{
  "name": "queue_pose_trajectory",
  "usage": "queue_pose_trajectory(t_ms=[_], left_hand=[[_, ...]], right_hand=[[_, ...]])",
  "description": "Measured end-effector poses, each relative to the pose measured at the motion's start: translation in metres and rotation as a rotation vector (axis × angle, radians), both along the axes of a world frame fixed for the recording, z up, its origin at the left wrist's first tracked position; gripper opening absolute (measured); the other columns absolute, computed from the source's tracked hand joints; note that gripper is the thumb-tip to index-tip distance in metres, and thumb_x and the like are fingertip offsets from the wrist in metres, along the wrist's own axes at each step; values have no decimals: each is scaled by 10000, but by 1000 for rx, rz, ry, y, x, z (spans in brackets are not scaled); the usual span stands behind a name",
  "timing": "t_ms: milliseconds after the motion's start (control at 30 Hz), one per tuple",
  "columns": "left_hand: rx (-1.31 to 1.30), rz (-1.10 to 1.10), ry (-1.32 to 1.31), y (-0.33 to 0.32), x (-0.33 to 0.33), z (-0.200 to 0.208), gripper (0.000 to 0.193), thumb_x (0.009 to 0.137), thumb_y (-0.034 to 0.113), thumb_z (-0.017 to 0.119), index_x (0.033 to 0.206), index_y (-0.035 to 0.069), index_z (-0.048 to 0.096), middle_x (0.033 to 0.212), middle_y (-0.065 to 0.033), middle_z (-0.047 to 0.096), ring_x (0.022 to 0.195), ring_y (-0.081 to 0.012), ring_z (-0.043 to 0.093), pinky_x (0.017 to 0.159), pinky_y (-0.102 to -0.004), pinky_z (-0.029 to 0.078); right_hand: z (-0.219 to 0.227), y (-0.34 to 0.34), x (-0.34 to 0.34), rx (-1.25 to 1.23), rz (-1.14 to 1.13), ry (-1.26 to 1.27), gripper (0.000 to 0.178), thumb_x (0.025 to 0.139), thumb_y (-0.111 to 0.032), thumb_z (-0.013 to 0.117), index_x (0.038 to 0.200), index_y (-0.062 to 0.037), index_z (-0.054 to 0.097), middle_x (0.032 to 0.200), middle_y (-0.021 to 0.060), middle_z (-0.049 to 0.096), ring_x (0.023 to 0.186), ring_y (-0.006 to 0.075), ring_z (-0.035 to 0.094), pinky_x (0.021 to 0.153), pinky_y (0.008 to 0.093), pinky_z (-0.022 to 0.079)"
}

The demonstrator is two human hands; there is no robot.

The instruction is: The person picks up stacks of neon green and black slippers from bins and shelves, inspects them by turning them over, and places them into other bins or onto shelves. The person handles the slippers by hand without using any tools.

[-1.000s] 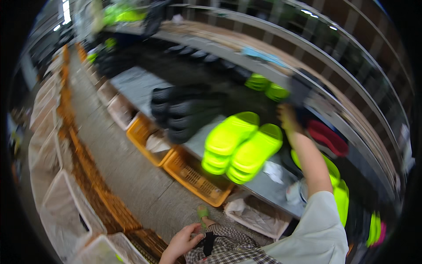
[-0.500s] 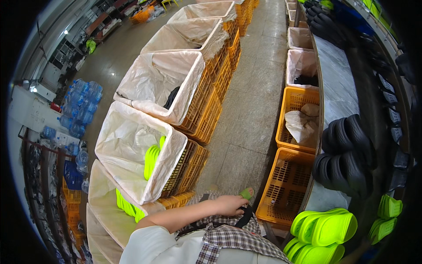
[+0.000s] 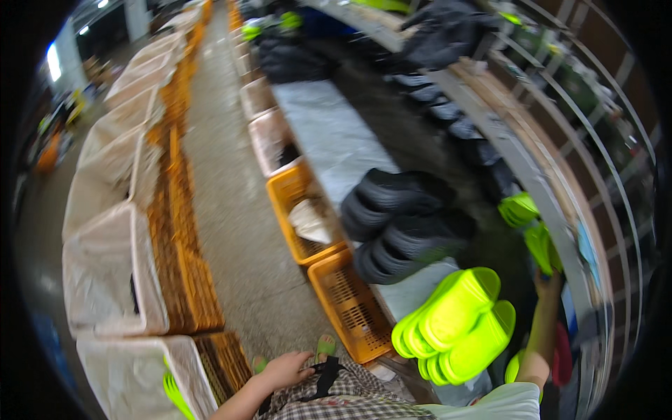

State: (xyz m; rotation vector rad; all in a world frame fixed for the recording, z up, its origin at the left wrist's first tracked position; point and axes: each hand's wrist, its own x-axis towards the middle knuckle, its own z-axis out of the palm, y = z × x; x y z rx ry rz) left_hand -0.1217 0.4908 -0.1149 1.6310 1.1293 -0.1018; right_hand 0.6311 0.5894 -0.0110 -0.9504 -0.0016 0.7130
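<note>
Along the right side of the aisle runs a long bench (image 3: pixel 343 133), a pale strip beside a darker band. White-lined bins (image 3: pixel 101 262) face it across the floor, and a yellow crate (image 3: pixel 332 308) stands by its near edge. Black footwear (image 3: pixel 416 224) sits there in ribbed stacks; just nearer, the stacked slippers (image 3: pixel 455 315), bright green, nest in two leaning groups side by side. Across the dark band lie the far slippers (image 3: pixel 542 248), also green, near the ledge.

The right hand (image 3: pixel 548 278) reaches to the closer of these, fingers at its lower end; blur hides whether they are clamped on it or only touching. The left hand (image 3: pixel 287 369) rests at the checked apron (image 3: pixel 378 407), fingers loosely apart, nothing seen in it.

The far slippers look light and foam-like, so likely bendy, hard to break, perhaps slick on their smooth faces. A pinch on the thick upper band, thumb inside, should hold better than the thin sole edge, which may flex.
</note>
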Motion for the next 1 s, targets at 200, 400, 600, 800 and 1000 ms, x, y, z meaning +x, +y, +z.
queue_pose_trajectory(t_ms=[200, 400, 600, 800, 1000], left_hand=[[166, -244, 11, 18, -37, 9, 474, 907, 357, 552, 1284, 84, 465, 1107, -197, 584, 1047, -369, 557, 859, -436, 470], [319, -275, -183, 24, -59, 43, 554, 889, 387, 570, 1311, 55, 435, 1214, -200, 528, 1127, -351, 524, 911, -416, 456], [162, 121, -775, 12, -62, 104, 798, 859, 278, 654, 1454, 85, 158, 1477, -206, 206, 1305, -349, 367, 1007, -434, 398], [-135, 622, -1265, 15, -53, 128, 623, 979, 201, 421, 1475, 133, 49, 1495, -153, 213, 1339, -319, 306, 1041, -472, 355], [-262, 927, -1612, 50, -95, 82, 539, 964, 391, 460, 1363, 40, 375, 1325, -140, 489, 1183, -285, 514, 974, -440, 450]], right_hand=[[101, -129, -225, 88, 289, 318, 309, 867, -104, 513, 1126, 64, 531, 1045, 287, 556, 829, 333, 584, 697, 344, 573], [143, -212, -404, 190, 403, 333, 412, 857, -130, 480, 1216, 70, 480, 1148, 289, 504, 867, 328, 568, 741, 369, 576], [127, -247, -516, 27, 528, -91, 526, 783, -64, 565, 1290, 26, 456, 1256, 203, 531, 1110, 340, 547, 913, 474, 500], [63, -197, -605, -153, 916, -922, 712, 777, -112, 681, 1377, 29, 324, 1309, 204, 444, 1185, 343, 477, 987, 389, 407], [47, -152, -650, 66, 1039, -1852, 1041, 619, -447, 837, 1413, -55, 291, 1257, 262, 349, 1111, 423, 438, 938, 455, 411]])
